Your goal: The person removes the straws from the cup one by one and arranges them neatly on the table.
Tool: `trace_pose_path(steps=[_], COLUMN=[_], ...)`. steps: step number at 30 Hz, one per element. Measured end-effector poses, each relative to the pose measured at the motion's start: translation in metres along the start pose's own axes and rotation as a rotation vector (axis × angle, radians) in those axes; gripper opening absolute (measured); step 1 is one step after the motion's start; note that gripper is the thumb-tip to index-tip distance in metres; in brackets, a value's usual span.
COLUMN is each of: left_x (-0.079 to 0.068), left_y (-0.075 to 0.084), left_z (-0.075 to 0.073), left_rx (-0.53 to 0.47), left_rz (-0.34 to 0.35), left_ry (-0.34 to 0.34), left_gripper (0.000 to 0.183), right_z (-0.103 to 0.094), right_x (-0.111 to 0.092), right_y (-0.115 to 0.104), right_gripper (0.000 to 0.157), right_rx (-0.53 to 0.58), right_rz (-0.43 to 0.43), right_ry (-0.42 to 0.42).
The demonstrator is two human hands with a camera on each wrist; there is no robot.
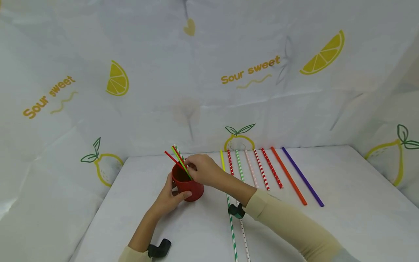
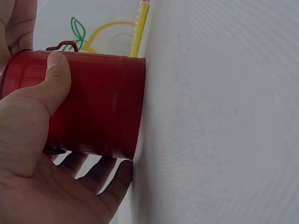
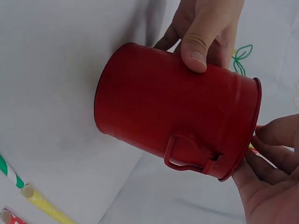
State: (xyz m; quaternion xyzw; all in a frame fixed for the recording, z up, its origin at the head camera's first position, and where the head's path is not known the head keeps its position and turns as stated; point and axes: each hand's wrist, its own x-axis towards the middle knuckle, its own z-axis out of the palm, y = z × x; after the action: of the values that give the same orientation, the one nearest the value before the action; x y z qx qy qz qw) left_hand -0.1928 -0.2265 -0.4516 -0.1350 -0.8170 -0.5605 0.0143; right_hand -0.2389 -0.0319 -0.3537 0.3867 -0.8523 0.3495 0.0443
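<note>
Overhead, the left hand (image 1: 170, 198) grips the red cup (image 1: 187, 185) on the desk (image 1: 343, 218), while the right hand (image 1: 203, 169) pinches straws (image 1: 178, 158) at its rim, spare straws (image 1: 262, 169) lying at three o'clock. Closer, the left wrist view shows thumb and fingers wrapped around the cup's stiff, smooth, likely slippery wall, best held mid-body. Lastly, the right wrist view shows a small handle (image 3: 187, 156) at six o'clock.

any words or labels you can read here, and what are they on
"Sour sweet" in yellow letters on the white printed cloth behind the table, at left.
"Sour sweet" again on the same cloth, right of middle.
No lettering shows on the red cup, which the left hand holds, nor on the straws lying on the table; their marks are only stripes and dots.
</note>
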Motion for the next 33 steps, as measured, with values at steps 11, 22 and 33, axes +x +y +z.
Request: trace_pose_path(steps=[11,22,33], left_x=[0.001,0.001,0.000], left_y=[-0.003,-0.004,-0.005], left_z=[-0.001,-0.001,-0.002], left_rx=[0.004,-0.018,-0.014], left_rz=[-0.017,-0.024,-0.037], left_ry=[-0.008,-0.014,-0.018], left_gripper=[0.092,0.094,0.092], right_z=[0.013,0.019,0.026], right_x=[0.015,0.024,0.026], right_y=[-0.009,-0.008,-0.006], right_gripper=[0.009,0.010,0.015], right_rx=[-0.232,-0.276,-0.266], right_rz=[0.042,0.055,0.070], right_ry=[-0.062,-0.091,-0.105])
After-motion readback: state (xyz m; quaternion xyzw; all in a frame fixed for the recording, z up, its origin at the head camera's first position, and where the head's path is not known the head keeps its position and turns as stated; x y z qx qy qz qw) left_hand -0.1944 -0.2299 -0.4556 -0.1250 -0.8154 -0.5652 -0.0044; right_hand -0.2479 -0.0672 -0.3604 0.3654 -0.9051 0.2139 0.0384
